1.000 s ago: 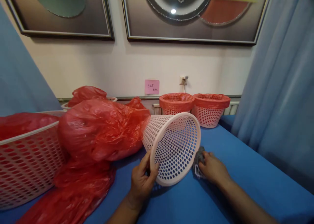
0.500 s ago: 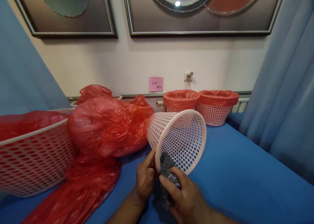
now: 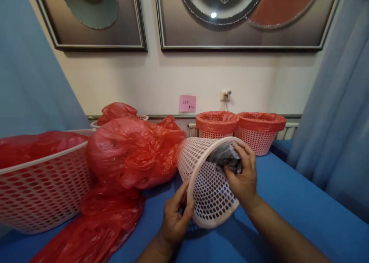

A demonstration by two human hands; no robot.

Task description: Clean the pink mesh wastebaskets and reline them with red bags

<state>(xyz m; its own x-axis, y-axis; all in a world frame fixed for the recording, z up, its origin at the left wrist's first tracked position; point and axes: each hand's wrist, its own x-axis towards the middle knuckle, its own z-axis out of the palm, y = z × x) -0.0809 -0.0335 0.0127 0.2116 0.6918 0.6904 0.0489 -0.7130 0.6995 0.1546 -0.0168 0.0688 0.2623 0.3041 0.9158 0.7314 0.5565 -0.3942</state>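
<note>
A white perforated plastic basket (image 3: 198, 151) lies tipped on its side, its round mouth turned toward me. My left hand (image 3: 177, 215) grips the basket's rim at the lower left, thumb and fingers on either side of it. In my right hand (image 3: 245, 174) is a bunched grey cloth (image 3: 223, 155), pressed against the inside of the basket near the upper right of the rim. Part of the cloth is hidden by my fingers. A red plastic bag (image 3: 135, 151), puffed and crumpled, rests just left of the basket.
Two small baskets with red liners, the left one (image 3: 216, 130) and the right one (image 3: 259, 136), stand at the back. A large white basket (image 3: 43, 193) holds red plastic at the left. Everything rests on a blue surface (image 3: 300, 213). A blue curtain (image 3: 328, 101) hangs at right.
My right hand has carried the grey cloth from the lower left of the rim up to the upper right. The basket sits slightly lower in view, and my left hand has tightened around its rim.
</note>
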